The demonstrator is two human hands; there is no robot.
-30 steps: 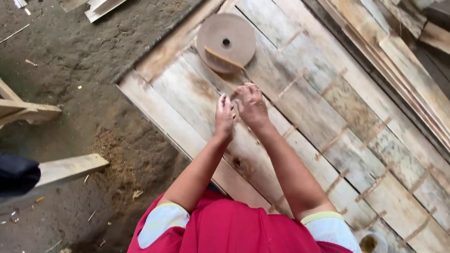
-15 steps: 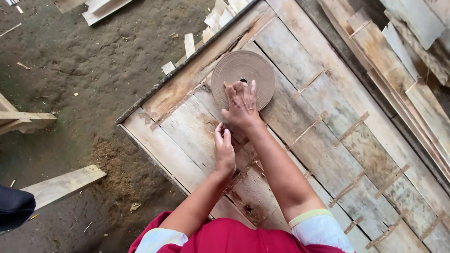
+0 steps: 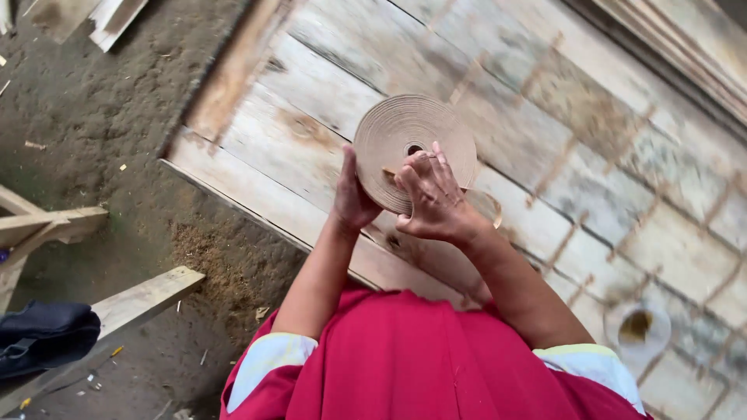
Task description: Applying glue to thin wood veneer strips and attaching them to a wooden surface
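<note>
A large flat roll of brown paper tape with a small centre hole is lifted off the wooden panel. My left hand grips its left lower edge from behind. My right hand lies over the roll's lower front, fingers spread across the face near the hole. A loose end of tape curls out under my right wrist.
Beneath the roll lies a big panel of pale wood sheets joined by strips of brown tape. A small white cup stands on it at lower right. To the left is dirt ground with wooden offcuts and a dark shoe.
Both hands have closed on the tape roll and lifted it off the panel toward me. My left hand moved from the panel to the roll's edge. The camera moved closer.
</note>
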